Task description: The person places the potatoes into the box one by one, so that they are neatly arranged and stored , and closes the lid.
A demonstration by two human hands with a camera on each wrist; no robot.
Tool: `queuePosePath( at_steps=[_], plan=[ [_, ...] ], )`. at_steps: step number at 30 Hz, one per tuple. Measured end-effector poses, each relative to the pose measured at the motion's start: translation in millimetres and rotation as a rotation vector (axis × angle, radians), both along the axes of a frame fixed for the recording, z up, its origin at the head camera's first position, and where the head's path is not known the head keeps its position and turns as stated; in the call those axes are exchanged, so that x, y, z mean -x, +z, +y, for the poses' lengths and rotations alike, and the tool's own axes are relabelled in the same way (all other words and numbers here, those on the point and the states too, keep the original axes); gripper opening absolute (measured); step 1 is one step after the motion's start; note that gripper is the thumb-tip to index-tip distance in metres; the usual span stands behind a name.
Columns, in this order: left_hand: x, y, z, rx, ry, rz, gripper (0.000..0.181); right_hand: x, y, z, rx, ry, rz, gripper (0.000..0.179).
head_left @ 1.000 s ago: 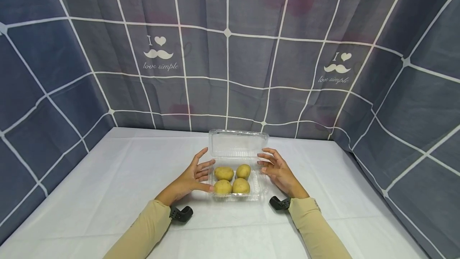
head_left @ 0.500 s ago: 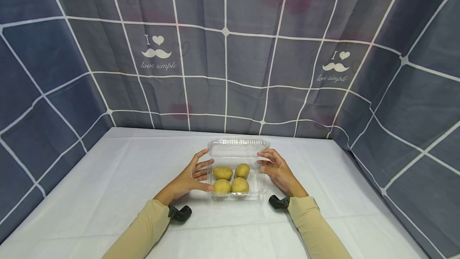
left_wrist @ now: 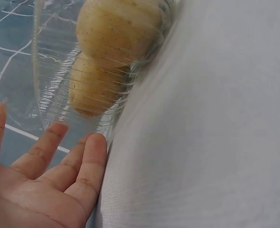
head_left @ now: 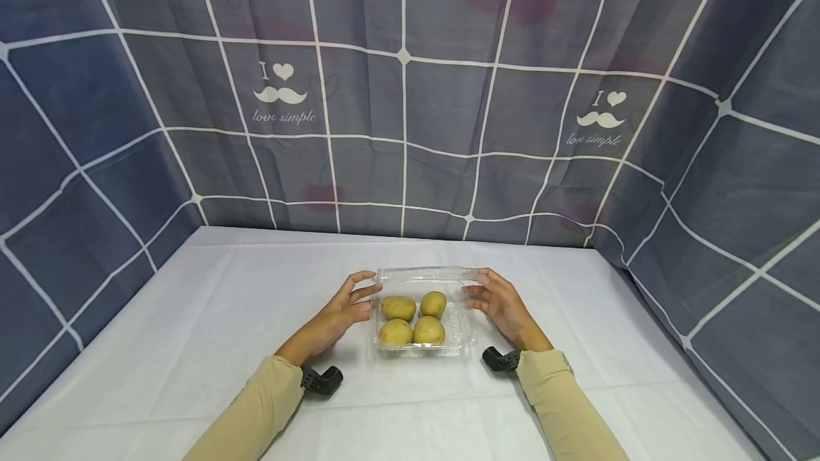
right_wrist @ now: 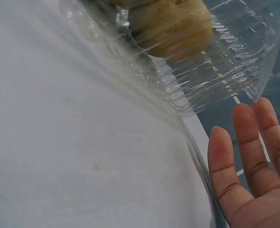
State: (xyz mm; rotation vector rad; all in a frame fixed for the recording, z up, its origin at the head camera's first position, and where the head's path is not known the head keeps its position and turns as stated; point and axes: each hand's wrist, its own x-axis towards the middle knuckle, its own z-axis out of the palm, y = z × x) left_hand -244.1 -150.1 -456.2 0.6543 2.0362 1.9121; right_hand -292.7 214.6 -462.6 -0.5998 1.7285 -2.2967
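Note:
A clear plastic hinged box holds several yellow potatoes, set in two rows. Its lid is raised at the back edge and shows as a narrow strip in the head view. The left hand is at the box's left side, its fingers reaching the lid's left end. At the other end, the fingers of the right hand touch the lid's right corner. Through the ribbed side wall, the left wrist view shows potatoes close up. Fingers of both hands look extended; neither thumb is clearly visible.
A white cloth covers the table. Behind and at both sides hangs a grey-blue checked curtain with white lines. Black wrist cameras sit below the beige sleeves.
The lid has swung from showing its broad face to a thin strip at the box's back. Both hands' fingers have shifted slightly to the lid's ends; the potatoes have stayed put.

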Motion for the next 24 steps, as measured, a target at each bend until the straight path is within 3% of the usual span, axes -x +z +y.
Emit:
queuePosePath(
  at_steps=[10,17,24],
  plan=[
    [0.0,0.7,0.3,-0.045,-0.009,-0.030,0.066,-2.4,9.7,1,-0.167,-0.029,0.044,0.025],
    [-0.4,0.7,1.5,-0.052,0.005,-0.027,0.064,-1.3,12.4,7,-0.215,0.079,0.100,0.017],
    [-2.4,3.7,3.4,-0.034,0.030,-0.041,0.061,-3.3,15.5,10,-0.235,0.153,0.131,0.025]
  ],
)
